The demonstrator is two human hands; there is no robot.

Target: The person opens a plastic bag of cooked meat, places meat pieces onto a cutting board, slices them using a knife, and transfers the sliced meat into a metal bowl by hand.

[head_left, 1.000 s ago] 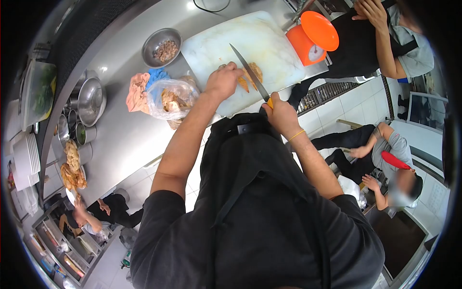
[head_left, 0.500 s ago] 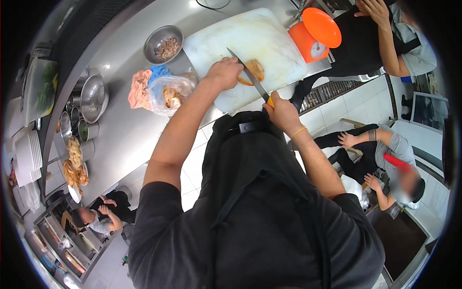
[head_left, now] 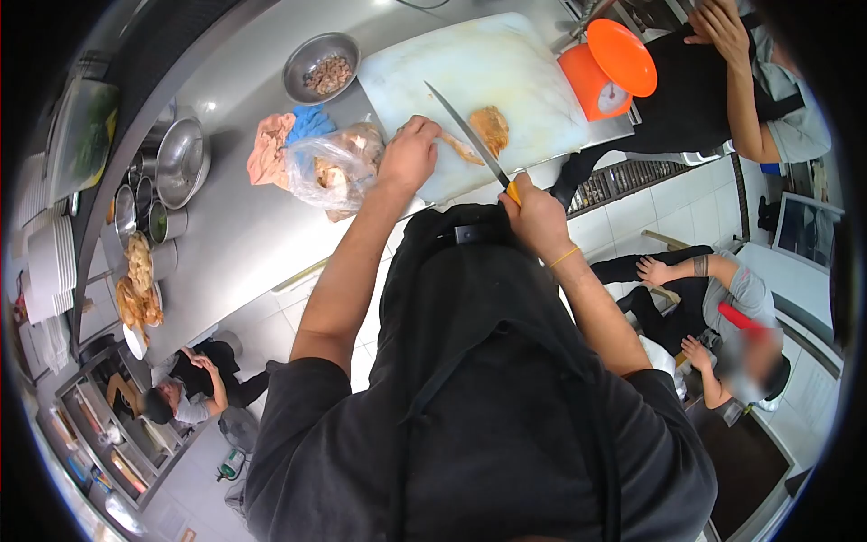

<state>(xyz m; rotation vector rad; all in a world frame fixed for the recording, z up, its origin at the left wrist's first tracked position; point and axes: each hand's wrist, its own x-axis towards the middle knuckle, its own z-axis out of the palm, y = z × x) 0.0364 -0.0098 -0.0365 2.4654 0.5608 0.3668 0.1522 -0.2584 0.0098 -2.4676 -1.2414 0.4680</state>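
My right hand (head_left: pixel 539 219) is closed around the yellow handle of a long kitchen knife (head_left: pixel 470 134). Its blade points up and left across the white cutting board (head_left: pixel 397 72). Right of the blade lies a golden-brown piece of meat (head_left: pixel 490 129), like cooked chicken. A pale strip of meat (head_left: pixel 459 147) runs left from under the blade to the fingertips of my left hand (head_left: pixel 411 152). That hand's fingers are bent together at the strip's end, over the board's left part. A clear plastic bag (head_left: pixel 332 167) with meat pieces sits just left of my left hand.
A steel bowl (head_left: pixel 298 63) of chopped meat, a blue cloth (head_left: pixel 310 124) and a pink cloth (head_left: pixel 271 149) are left of the board. An orange scale (head_left: pixel 591 86) stands right, near a person in an apron. Metal pots (head_left: pixel 181 163) and chickens (head_left: pixel 137 294) line the left.
My left hand has moved left, away from the blade and the larger meat piece. More of the strip now shows. My right hand keeps hold of the knife.
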